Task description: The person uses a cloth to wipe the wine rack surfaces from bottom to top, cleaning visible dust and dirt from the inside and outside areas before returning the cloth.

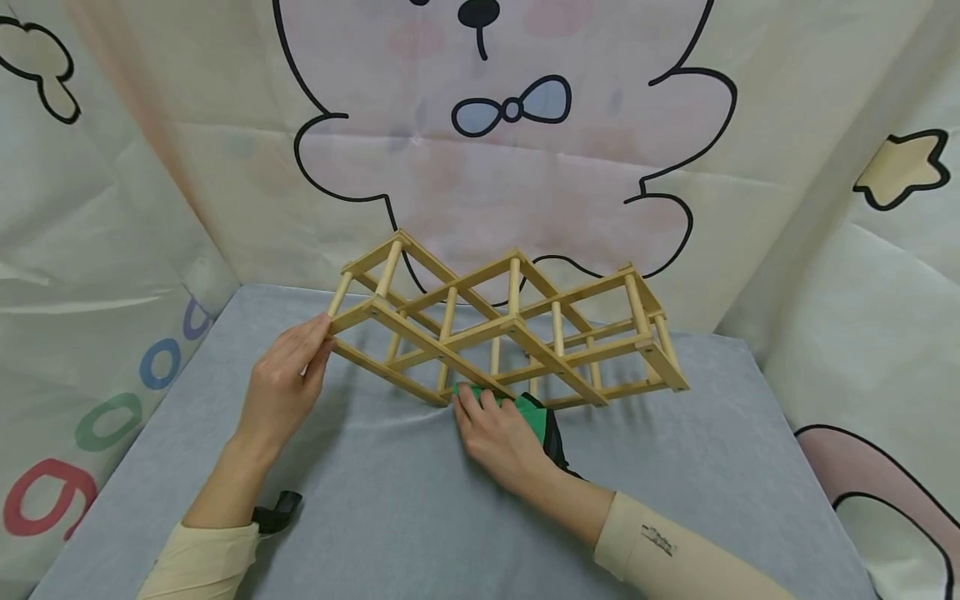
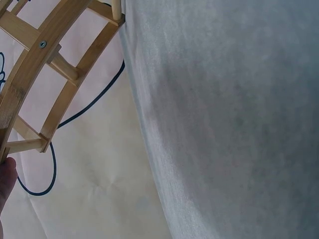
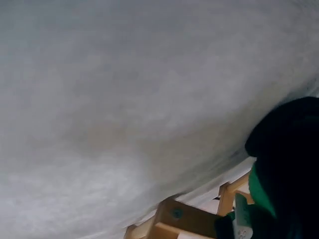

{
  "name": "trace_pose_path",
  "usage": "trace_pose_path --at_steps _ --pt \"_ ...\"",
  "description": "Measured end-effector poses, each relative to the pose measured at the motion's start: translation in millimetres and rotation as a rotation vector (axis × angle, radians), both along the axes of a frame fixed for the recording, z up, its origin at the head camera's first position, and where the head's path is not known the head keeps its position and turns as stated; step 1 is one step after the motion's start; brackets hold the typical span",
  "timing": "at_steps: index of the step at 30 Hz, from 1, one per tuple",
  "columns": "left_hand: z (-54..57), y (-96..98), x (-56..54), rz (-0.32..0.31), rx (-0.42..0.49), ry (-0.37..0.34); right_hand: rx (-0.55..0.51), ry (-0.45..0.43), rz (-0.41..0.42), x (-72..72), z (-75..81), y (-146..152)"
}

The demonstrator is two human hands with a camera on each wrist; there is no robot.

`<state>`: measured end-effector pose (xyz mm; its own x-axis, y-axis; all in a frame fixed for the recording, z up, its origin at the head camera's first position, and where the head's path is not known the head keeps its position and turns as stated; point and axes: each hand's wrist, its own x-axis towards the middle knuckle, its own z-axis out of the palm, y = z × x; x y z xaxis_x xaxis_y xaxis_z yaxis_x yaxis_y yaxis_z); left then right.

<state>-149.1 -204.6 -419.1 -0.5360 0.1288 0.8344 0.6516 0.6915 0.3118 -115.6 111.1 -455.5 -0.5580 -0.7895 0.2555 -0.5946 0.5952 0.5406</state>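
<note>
A lattice rack of light wooden slats and dowels (image 1: 442,350) is tilted over the table, its left end raised. At that left end my left hand (image 1: 281,375) pinches the rack between thumb and fingers; in the left wrist view a fingertip (image 2: 7,174) shows below a corner of the slats (image 2: 30,64). My right hand (image 1: 502,442) holds a green cloth with black edging (image 1: 536,417) against the rack's lower front slat. Dark cloth (image 3: 284,129) covers much of that hand's work in the right wrist view, beside a slat end with a screw (image 3: 192,219).
A grey-blue cloth (image 1: 375,517) covers the table. Behind it hangs a pale printed sheet with a bow tie (image 1: 512,109); similar sheets close off both sides. Around my left wrist is a black strap (image 1: 277,512).
</note>
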Motion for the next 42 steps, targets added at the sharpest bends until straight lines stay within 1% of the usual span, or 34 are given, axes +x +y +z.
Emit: trace_pose_path --at_steps 5,10,15,22,27,35,42 --pt "0.4 0.0 -0.5 -0.002 -0.004 0.002 0.055 -0.007 -0.001 -1.6 -3.0 -9" --pt "0.1 0.0 -0.8 -0.001 -0.005 0.007 0.091 -0.026 0.052 -5.8 -5.8 -16" --pt "0.2 0.2 -0.9 -0.003 -0.012 0.008 0.097 -0.036 0.092 -9.3 -7.3 -18" --pt "1.4 0.2 -0.1 0.005 -0.023 0.006 0.088 -0.02 0.111 -11.8 -7.2 -24" --pt "1.3 -0.1 -0.3 0.004 -0.015 0.005 0.081 -0.03 0.112 -10.9 -2.3 -38" --pt "0.9 -0.4 -0.1 0.001 -0.019 0.007 0.04 -0.062 0.097 -11.9 12.0 -70" --pt "0.9 -0.8 1.2 0.009 -0.011 0.007 -0.009 -0.004 0.102 -13.6 22.4 -91"
